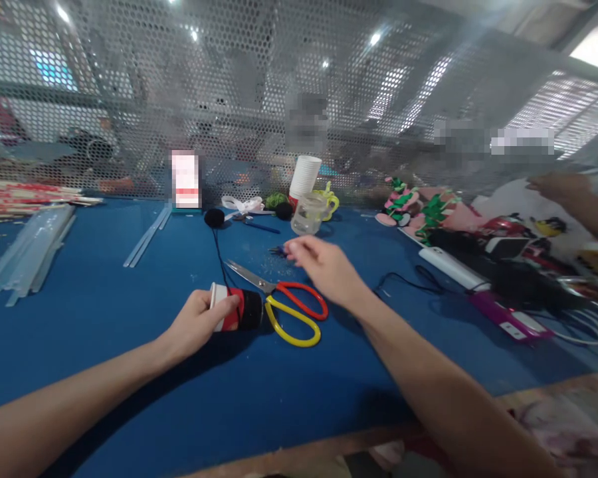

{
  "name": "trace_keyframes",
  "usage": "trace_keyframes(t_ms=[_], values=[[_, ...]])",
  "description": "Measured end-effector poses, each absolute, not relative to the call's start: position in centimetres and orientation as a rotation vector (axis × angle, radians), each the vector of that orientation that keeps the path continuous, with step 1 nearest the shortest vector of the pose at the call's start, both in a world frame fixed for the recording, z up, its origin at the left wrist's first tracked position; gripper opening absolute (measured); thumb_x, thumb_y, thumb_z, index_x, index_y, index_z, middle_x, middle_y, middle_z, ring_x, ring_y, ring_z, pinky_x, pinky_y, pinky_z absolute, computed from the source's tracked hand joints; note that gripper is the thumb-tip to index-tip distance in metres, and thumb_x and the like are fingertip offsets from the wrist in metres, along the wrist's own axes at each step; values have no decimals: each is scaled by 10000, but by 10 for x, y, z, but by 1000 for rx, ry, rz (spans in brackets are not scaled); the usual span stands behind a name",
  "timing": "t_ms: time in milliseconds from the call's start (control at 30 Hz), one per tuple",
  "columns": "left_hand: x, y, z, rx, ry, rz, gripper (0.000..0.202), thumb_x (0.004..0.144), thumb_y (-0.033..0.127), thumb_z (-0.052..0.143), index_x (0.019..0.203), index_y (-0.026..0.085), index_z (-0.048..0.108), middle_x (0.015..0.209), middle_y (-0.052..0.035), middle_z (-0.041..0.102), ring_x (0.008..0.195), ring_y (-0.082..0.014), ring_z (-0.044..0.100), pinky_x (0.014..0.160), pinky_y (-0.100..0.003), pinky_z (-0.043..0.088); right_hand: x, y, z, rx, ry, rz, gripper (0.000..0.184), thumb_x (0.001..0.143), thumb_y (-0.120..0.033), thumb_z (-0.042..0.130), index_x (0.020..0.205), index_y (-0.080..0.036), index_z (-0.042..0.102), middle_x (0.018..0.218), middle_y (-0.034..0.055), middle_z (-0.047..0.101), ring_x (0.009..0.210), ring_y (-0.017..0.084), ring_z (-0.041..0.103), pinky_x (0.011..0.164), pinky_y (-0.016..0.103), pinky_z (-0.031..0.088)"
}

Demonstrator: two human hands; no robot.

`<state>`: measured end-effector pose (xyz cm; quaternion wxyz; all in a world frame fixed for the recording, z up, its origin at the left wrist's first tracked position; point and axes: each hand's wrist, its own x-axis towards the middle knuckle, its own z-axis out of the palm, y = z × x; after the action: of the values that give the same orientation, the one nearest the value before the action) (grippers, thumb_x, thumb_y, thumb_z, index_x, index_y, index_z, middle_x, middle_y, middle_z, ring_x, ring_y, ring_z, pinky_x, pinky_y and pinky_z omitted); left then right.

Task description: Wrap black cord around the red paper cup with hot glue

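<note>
My left hand [194, 315] is closed round a paper cup [233, 318] lying on its side, its base end wrapped in black yarn [252, 311]. From the cup a black strand runs up to a black yarn ball [214, 218]. My right hand [321, 259] hovers over the table with thumb and fingers pinched at a small dark thing [279, 251], too small to name. Between the hands lie scissors [272, 289] with one red and one yellow handle, blades parted slightly and pointing away to the left. Small clear scraps are scattered beyond them.
Translucent glue sticks [34, 249] and red-and-white sticks [24, 196] lie left. At the back stand a lit phone [186, 179], stacked paper cups [306, 174] and a clear plastic jar [307, 214]. Craft flowers [403, 199], a purple power strip [508, 317] and cables are on the right.
</note>
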<state>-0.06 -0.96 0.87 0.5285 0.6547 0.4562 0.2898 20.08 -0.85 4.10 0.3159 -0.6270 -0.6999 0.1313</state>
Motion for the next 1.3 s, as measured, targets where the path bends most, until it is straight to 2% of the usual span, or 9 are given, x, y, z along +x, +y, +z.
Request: trace_keyframes(t_ms=[167, 333, 500, 600, 667, 767, 1000, 1167, 1300], values=[[0, -10, 10, 1592, 1083, 701, 316, 663, 391, 428, 465, 148, 389, 444, 54, 331, 425, -53, 253, 393, -180, 187, 242, 29, 25, -2146, -1760, 259, 187, 718, -222, 528, 828, -75, 566, 859, 138, 581, 840, 228, 535, 730, 329, 401], [-2, -10, 12, 1673, 1075, 690, 314, 682, 373, 417, 459, 161, 354, 449, 55, 295, 435, -59, 230, 402, -193, 184, 245, 40, -3, -2213, -1699, 314, 277, 788, -266, 447, 1026, -126, 471, 1022, 76, 502, 864, 166, 514, 719, 360, 429], [-3, -8, 13, 1695, 1118, 689, 318, 692, 376, 404, 463, 165, 340, 452, 55, 285, 438, -62, 230, 411, -195, 191, 245, 32, 11, -2073, -1577, 360, 369, 678, -187, 536, 1018, -71, 452, 942, 144, 561, 852, 219, 541, 695, 317, 421], [-1, -7, 13, 1702, 1132, 684, 323, 691, 383, 398, 459, 166, 340, 450, 53, 292, 434, -64, 237, 410, -195, 192, 240, 16, 32, -1907, -1588, 453, 343, 693, -220, 503, 1012, -107, 449, 889, 88, 588, 730, 148, 568, 605, 244, 444], [0, -6, 12, 1720, 1148, 681, 324, 689, 381, 398, 453, 168, 332, 449, 53, 291, 431, -65, 238, 408, -195, 191, 234, 1, 43, -1799, -1637, 571, 224, 713, -291, 472, 843, -117, 525, 717, 47, 603, 570, 116, 559, 513, 218, 440], [0, -5, 11, 1736, 1174, 664, 328, 692, 378, 392, 449, 173, 310, 444, 56, 277, 423, -63, 223, 401, -197, 179, 220, -22, 51, -1538, -1655, 758, 230, 689, -343, 500, 666, -117, 534, 567, 29, 566, 456, 101, 519, 441, 209, 416], [0, 0, 11, 1682, 1204, 670, 327, 701, 384, 371, 461, 167, 327, 448, 51, 296, 425, -64, 240, 397, -193, 181, 201, -54, 48, -1557, -1681, 930, 185, 701, -325, 493, 690, -147, 544, 427, -38, 474, 353, 80, 437, 356, 189, 377], [4, 2, 13, 1621, 1225, 683, 325, 697, 368, 382, 448, 160, 363, 427, 49, 322, 410, -65, 260, 387, -191, 187, 195, -61, 51, -1568, -1837, 810, 159, 717, -296, 473, 648, -174, 549, 439, -38, 482, 382, 90, 433, 412, 213, 394], [5, 2, 14, 1616, 1211, 700, 327, 705, 349, 389, 441, 157, 376, 417, 49, 341, 403, -64, 270, 384, -190, 192, 191, -60, 49, -1542, -1950, 659, 140, 724, -245, 461, 743, -177, 582, 619, -6, 573, 573, 129, 511, 571, 245, 430]])
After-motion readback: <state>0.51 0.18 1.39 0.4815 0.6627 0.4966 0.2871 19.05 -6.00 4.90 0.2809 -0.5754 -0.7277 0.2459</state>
